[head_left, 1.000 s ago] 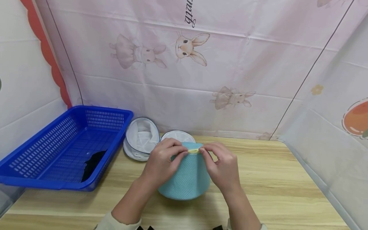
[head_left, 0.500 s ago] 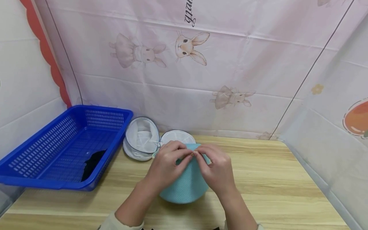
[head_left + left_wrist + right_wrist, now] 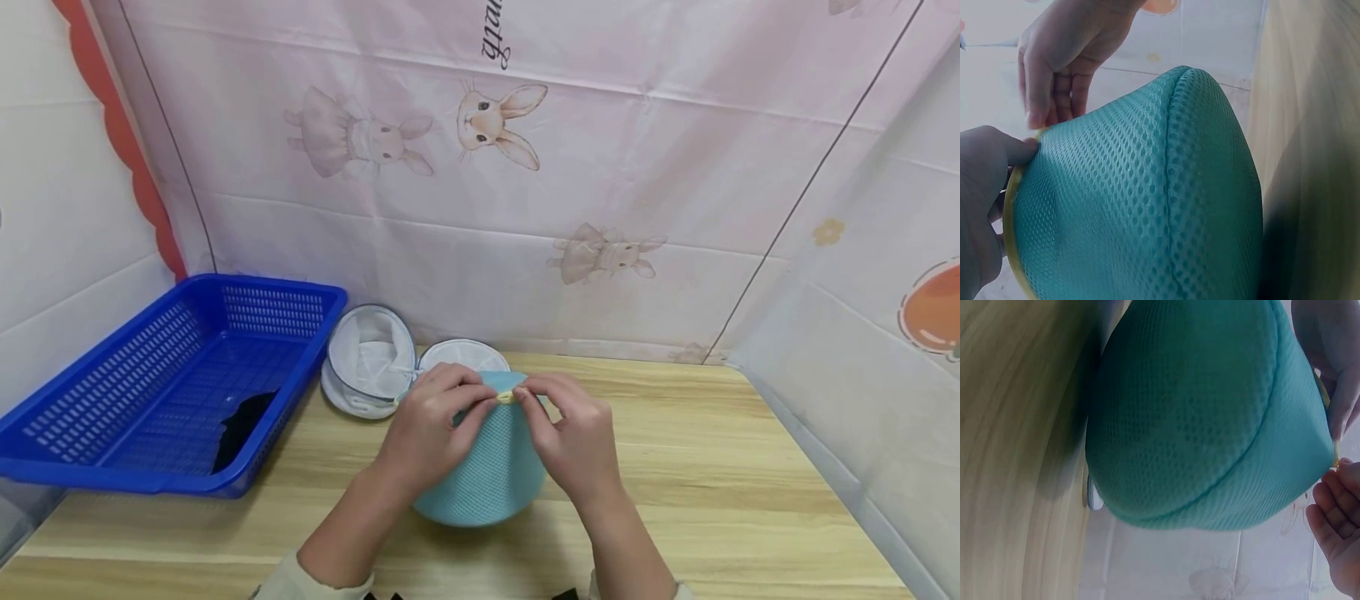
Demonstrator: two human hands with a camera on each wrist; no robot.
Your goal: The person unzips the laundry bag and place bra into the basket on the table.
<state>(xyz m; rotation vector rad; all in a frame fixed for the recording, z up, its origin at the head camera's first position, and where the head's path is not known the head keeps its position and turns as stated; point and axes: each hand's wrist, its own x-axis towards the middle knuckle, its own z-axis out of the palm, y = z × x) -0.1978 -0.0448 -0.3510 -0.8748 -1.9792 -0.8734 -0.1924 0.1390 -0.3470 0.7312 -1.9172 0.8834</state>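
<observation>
A teal mesh laundry bag with yellow edging is held up in front of me at the middle of the table. My left hand pinches the edging between thumb and fingers. Close on its right, my right hand pinches the same edge, with a short piece of yellow showing between the fingertips. The left wrist view shows the bag bulging out, its seam running down the side. From the right wrist, the bag's rounded body hangs close over the wooden tabletop.
At the left stands a blue plastic basket with a black cloth inside. Behind the bag, against the printed wall sheet, lie a round white mesh bag and another white round one. Wooden tabletop extends to the right.
Half a second ago my fingertips met over the edging; now they stand slightly apart, with yellow showing between them. The bag has tilted and shifted a little. Basket and white bags stay put.
</observation>
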